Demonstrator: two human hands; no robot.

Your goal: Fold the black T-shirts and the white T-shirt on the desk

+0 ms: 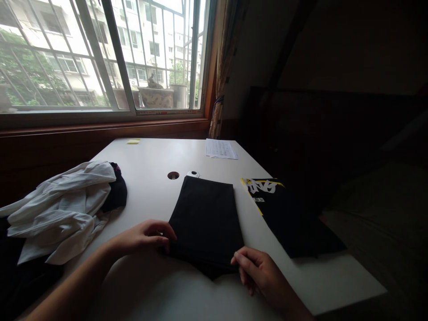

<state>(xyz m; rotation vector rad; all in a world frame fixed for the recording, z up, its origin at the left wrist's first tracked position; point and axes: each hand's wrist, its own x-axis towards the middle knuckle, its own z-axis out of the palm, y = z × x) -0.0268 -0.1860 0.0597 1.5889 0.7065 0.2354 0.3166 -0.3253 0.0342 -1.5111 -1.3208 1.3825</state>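
Note:
A folded black cloth (209,218) lies flat in the middle of the white table (150,165). At its lower left edge is my left hand (152,236), with thumb and fingers apart and the fingertips touching the cloth. My right hand (256,269) is at the lower right corner, its fingers curled and pressed together at the cloth's edge. Whatever lies between those right fingertips is too small to make out, though they meet the black fabric. The near edge of the cloth hangs in dark shadow.
Crumpled white clothing (67,205) and dark garments lie at the left. Right of the cloth is a black garment (294,218) with white and yellow print. Papers (221,149), a yellow note pad (133,141), a round hole (173,175) and a white disc-like object (193,174) are farther back.

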